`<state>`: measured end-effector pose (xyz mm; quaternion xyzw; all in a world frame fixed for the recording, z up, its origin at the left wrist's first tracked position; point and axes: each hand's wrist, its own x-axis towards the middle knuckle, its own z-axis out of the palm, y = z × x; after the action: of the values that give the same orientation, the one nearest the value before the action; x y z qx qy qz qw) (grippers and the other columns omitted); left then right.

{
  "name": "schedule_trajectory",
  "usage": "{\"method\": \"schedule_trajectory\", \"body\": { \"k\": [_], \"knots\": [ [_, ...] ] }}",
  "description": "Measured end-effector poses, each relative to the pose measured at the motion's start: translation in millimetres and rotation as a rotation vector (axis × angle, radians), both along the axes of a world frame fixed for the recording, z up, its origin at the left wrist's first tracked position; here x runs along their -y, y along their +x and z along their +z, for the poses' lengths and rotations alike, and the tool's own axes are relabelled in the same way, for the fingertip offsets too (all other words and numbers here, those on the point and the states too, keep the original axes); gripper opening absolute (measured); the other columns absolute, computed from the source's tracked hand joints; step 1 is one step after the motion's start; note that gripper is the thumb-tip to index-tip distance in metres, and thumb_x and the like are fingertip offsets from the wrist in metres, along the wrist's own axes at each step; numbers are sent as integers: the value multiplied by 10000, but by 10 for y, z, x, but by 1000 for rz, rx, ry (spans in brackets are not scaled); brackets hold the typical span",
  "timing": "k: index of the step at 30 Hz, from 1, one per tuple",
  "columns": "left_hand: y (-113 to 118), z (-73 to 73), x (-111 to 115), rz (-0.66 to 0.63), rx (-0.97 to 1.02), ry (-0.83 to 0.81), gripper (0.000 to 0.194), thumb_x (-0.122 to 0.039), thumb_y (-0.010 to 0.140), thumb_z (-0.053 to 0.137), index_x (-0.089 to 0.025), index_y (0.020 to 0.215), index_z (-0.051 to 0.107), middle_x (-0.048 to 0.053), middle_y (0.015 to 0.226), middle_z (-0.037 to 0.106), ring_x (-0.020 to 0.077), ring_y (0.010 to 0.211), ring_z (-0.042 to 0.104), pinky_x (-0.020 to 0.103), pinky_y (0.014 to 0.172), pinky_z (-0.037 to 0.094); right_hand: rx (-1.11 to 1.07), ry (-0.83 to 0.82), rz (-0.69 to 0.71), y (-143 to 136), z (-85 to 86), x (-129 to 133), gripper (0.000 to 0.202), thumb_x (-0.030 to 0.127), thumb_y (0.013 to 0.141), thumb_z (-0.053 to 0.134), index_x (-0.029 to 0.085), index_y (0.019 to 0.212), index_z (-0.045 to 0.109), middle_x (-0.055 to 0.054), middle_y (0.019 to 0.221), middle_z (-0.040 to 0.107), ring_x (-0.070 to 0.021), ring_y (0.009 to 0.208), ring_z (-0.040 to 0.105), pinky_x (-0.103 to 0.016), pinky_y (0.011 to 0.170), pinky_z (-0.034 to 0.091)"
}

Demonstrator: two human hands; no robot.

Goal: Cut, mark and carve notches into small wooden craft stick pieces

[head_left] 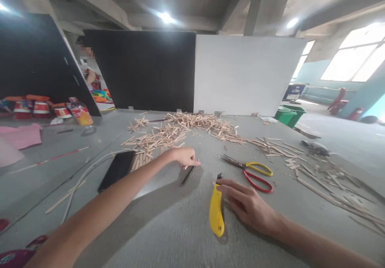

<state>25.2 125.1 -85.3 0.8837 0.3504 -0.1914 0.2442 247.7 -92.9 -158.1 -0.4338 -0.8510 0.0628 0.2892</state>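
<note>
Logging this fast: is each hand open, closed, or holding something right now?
Left hand: fingers curled at a thin dark strip; grip can't be told.
Right hand: partly open, touching the yellow knife.

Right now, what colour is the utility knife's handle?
The utility knife's handle is mostly yellow, best seen in the head view.

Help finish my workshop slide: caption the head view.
Right hand touching a yellow utility knife, left hand at a thin dark strip, scissors and wooden sticks nearby.
</note>
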Motion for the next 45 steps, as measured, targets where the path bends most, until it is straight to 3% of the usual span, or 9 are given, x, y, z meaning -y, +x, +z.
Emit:
{"method": "schedule_trajectory", "body": {
  "k": [5,9,15,23,26,29,33,38,45],
  "knots": [
    [43,-32,67,-24,-52,19,338,-378,1003,657,-161,1263,643,97,1261,662,248,1070,677,450,911,591,75,21,207,-11,73,32,414,38,993,410,175,1319,626,-167,1350,711,-237,1134,746,-335,863,622],
    [30,-59,62,-22,-75,25,337,-374,1003,658,-164,1267,643,98,1269,660,248,1076,676,451,914,590,88,99,127,-31,80,58,361,107,990,443,169,1301,616,-206,1237,726,-267,1020,760,-351,732,609],
    [7,-89,41,-5,-55,13,326,-374,1007,651,-167,1259,646,97,1259,665,240,1062,680,442,907,593,161,-10,321,-108,148,83,332,171,990,410,173,1237,632,-97,863,758,-236,718,719,-346,667,550],
    [-32,-42,38,-27,-79,17,336,-359,1004,657,-168,1279,636,103,1278,656,243,1077,676,449,912,591,74,49,278,-139,175,55,329,345,1094,379,205,1096,678,-104,836,762,-227,751,719,-316,702,546],
    [-68,-5,16,-20,-56,38,338,-359,1004,657,-165,1280,634,102,1271,658,241,1067,679,445,903,595,74,47,243,-153,165,24,260,283,1055,433,219,1022,683,-75,800,747,-223,725,703,-348,758,572],
    [-109,50,-20,0,1,89,337,-360,1005,657,-166,1279,635,101,1270,658,240,1065,679,444,902,596,85,116,15,-143,79,-35,288,169,936,523,190,1163,699,-140,995,787,-294,907,742,-457,866,607],
    [-134,151,-37,36,159,181,338,-360,1005,655,-170,1283,635,105,1296,647,252,1102,666,463,933,583,57,23,-304,-84,-80,-109,664,181,905,580,139,1556,457,-212,1465,624,-375,1340,599,-558,1046,561],
    [0,200,186,-13,331,87,326,-366,1017,639,-158,1267,632,93,1210,675,220,1000,692,417,859,606,-35,1,-302,-50,-149,-100,716,150,952,504,228,1631,293,-157,1442,652,-302,1334,617,-515,1084,546],
    [295,-94,699,-145,385,-100,256,-324,998,672,-147,1182,647,44,1018,694,162,819,683,330,732,604,-44,128,-198,-68,-50,-64,784,57,912,466,235,1636,222,-171,1326,690,-313,1202,675,-505,948,621]
  ]
}}
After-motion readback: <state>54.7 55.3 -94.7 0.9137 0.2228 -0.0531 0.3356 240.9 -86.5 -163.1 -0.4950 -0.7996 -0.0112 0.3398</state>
